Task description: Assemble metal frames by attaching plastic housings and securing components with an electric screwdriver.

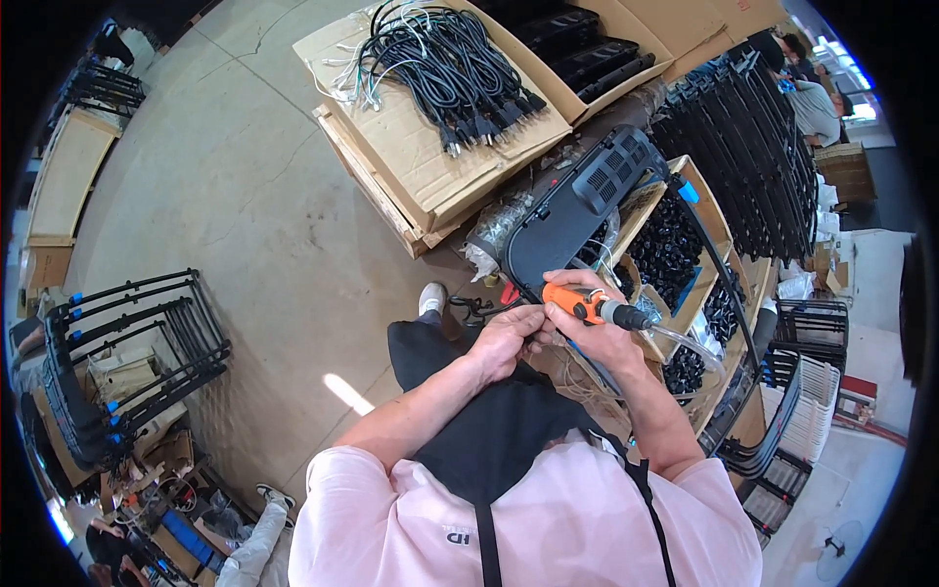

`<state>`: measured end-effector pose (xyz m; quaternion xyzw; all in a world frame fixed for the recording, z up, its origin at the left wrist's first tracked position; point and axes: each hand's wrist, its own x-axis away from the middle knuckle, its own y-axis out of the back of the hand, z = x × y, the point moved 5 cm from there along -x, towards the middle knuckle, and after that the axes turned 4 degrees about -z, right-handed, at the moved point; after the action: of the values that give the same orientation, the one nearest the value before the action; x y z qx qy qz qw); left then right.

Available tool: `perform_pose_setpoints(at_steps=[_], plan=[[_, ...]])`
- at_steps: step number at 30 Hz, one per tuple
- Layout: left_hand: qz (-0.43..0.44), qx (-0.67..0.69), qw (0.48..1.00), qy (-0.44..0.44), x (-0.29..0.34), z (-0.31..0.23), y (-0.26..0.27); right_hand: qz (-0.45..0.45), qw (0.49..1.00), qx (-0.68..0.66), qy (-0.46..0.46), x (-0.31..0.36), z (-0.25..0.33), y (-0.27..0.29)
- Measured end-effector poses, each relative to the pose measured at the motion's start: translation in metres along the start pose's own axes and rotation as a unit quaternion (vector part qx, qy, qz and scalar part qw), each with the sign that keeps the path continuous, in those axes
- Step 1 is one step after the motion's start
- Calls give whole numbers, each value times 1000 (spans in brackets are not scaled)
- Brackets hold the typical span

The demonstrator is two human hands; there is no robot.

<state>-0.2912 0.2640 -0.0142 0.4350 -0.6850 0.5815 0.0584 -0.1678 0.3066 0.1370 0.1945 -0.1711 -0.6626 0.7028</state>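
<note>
My right hand [608, 340] is wrapped around an orange air screwdriver [577, 302] with a grey and black rear end and a clear hose. Its front tip is hidden by my fingers. Close beside it, my left hand [502, 342] is closed in a pinch at the near corner of a black plastic panel [548, 243]. Whatever those fingers hold is too small or hidden to name. The panel has a raised, slotted vent housing at its far end and lies tilted across the work area in front of me.
Wooden bins [653, 217] to the right hold many small black parts [667, 245]. Black cables with plugs [460, 73] lie on a cardboard-topped crate [430, 191] ahead. Stacked black frames [738, 147] stand far right, more frames [147, 342] at left. Other people work in the background.
</note>
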Motion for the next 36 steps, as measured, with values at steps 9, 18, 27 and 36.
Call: perform_pose_setpoints(at_steps=[9,18,27,36], plan=[[-27,-83,996,16,7,-6,4,53,995,79,-38,-4,16,1],[-49,-9,998,-44,8,-40,-18,-85,983,-159,-38,8,21,39],[-6,168,986,20,-33,-70,-25,-123,969,-208,-47,1,21,45],[46,192,979,57,-50,-91,-31,-142,967,-198,-75,-22,21,47]])
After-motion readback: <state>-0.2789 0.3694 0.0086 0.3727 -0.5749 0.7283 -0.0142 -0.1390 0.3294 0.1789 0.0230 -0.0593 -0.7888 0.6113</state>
